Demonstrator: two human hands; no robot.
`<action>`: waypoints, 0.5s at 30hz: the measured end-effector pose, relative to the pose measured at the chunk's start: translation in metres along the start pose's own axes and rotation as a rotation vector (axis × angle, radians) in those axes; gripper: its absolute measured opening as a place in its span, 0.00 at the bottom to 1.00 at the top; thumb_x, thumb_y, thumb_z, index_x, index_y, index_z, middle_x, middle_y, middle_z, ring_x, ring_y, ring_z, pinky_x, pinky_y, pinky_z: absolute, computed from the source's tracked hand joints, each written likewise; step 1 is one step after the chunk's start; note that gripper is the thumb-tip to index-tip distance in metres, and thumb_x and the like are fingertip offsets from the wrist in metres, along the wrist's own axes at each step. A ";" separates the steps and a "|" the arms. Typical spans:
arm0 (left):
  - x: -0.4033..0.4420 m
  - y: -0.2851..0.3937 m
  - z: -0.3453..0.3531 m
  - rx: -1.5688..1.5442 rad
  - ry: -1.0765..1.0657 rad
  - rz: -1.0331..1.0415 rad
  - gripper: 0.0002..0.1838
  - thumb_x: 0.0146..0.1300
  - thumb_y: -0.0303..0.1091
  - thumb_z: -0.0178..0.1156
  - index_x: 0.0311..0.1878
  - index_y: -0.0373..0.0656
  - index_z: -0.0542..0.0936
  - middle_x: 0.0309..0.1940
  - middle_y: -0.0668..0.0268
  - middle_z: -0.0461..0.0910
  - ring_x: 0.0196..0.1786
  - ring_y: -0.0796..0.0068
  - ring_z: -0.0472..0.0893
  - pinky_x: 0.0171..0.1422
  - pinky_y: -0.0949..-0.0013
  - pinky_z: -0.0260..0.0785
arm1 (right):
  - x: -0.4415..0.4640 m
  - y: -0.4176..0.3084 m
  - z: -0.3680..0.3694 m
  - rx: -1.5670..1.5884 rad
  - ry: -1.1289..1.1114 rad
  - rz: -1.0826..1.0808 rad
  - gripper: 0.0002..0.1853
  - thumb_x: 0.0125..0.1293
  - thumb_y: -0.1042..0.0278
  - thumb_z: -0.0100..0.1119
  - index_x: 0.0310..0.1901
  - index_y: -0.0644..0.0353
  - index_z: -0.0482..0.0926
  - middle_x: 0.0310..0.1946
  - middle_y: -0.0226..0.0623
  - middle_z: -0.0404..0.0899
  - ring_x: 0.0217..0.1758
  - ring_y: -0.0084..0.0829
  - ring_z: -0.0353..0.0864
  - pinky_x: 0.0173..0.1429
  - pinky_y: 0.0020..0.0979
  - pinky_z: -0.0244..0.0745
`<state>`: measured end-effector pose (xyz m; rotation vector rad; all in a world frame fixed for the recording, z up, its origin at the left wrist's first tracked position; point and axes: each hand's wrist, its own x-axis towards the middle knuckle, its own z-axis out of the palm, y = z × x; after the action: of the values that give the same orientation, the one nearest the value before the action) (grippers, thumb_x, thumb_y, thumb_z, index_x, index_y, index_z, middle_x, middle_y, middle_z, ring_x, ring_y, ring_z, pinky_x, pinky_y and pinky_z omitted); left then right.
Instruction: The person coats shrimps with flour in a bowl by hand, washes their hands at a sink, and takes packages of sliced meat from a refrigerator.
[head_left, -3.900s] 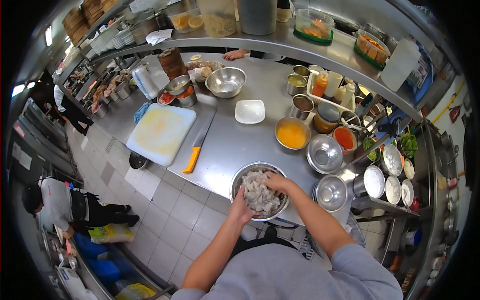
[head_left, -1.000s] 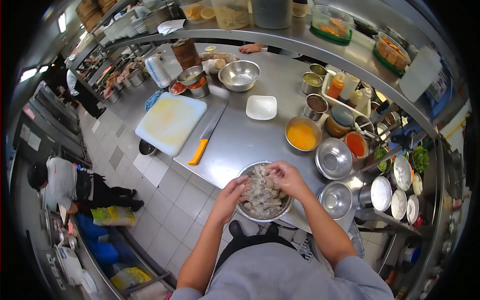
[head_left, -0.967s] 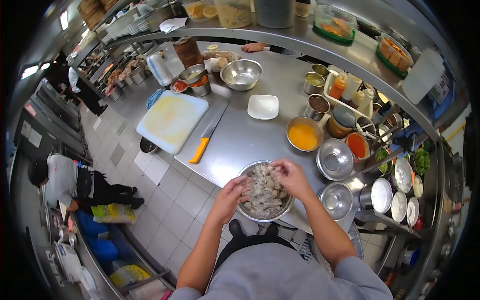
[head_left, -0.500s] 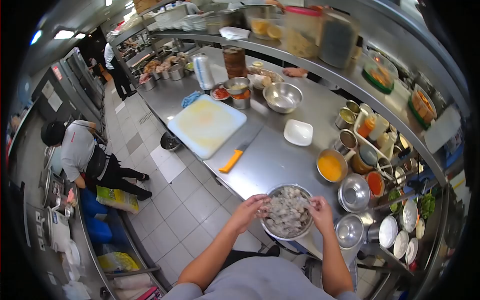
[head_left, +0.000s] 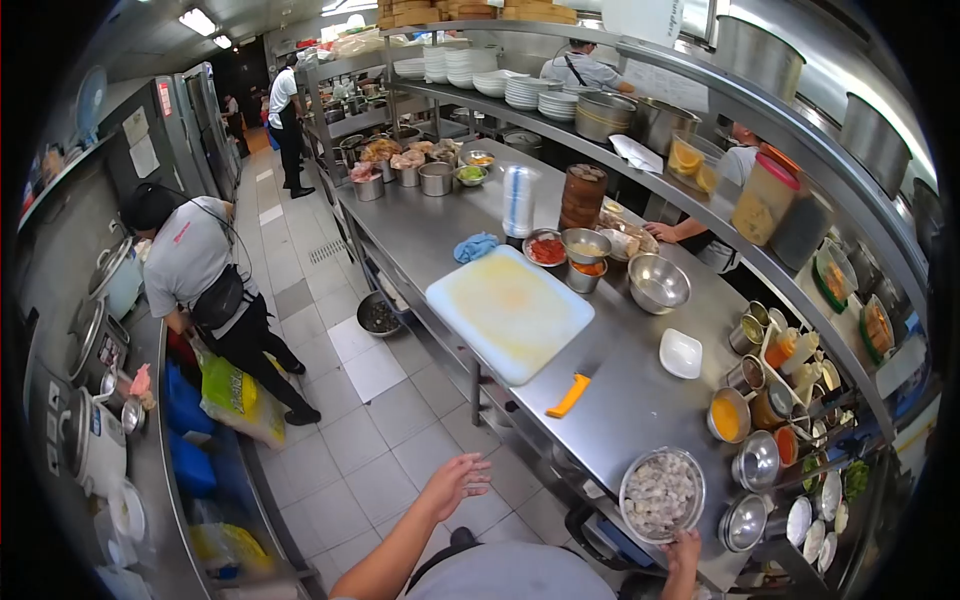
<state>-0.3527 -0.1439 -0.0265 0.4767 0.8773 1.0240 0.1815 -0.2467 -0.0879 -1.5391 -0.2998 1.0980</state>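
A metal bowl [head_left: 627,508] sits at the front edge of the steel table, heaped with greyish, wet-looking shrimp [head_left: 662,490]. At the bowl's near rim is my right hand [head_left: 683,552], its fingers closed on the edge. My left hand [head_left: 457,487] hangs in the air over the floor, left of the bowl, fingers apart and holding nothing. Beyond the bowl lies a knife [head_left: 569,396] with an orange handle, beside a white cutting board [head_left: 510,312] stained yellow. A small white dish [head_left: 681,354] stands farther right.
Metal bowls [head_left: 756,460] and a bowl of orange liquid [head_left: 728,415] line the right side. An overhead shelf [head_left: 600,140] runs above the table's far side. To the left, a co-worker [head_left: 195,265] leans over a counter; a bowl [head_left: 378,314] stands beneath the table edge.
My left hand has left the shrimp and moved left. My right hand has shifted to the bowl's near rim. The view has turned left, showing more of the kitchen.
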 end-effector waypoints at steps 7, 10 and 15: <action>-0.023 0.041 -0.066 -0.074 0.108 0.092 0.27 0.74 0.43 0.50 0.69 0.36 0.61 0.63 0.52 0.71 0.57 0.58 0.75 0.59 0.55 0.71 | -0.023 0.003 0.040 0.037 0.152 -0.024 0.15 0.60 0.74 0.51 0.50 0.54 0.68 0.39 0.39 0.80 0.31 0.32 0.82 0.23 0.31 0.76; -0.024 0.053 -0.089 -0.124 0.172 0.094 0.28 0.74 0.43 0.50 0.69 0.36 0.61 0.62 0.51 0.71 0.57 0.56 0.76 0.59 0.54 0.71 | -0.041 -0.037 0.104 -0.042 0.046 -0.099 0.18 0.59 0.74 0.49 0.52 0.55 0.72 0.40 0.38 0.79 0.34 0.33 0.81 0.27 0.34 0.77; -0.011 0.073 -0.122 -0.155 0.267 0.217 0.22 0.73 0.44 0.51 0.63 0.40 0.66 0.60 0.50 0.72 0.55 0.51 0.77 0.57 0.49 0.71 | -0.027 -0.079 0.260 -0.039 -0.343 -0.119 0.21 0.58 0.74 0.52 0.55 0.60 0.72 0.49 0.43 0.80 0.47 0.39 0.82 0.43 0.43 0.81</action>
<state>-0.4936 -0.1252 -0.0414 0.3113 0.9876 1.3664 -0.0019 -0.0761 0.0213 -1.3433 -0.6419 1.2655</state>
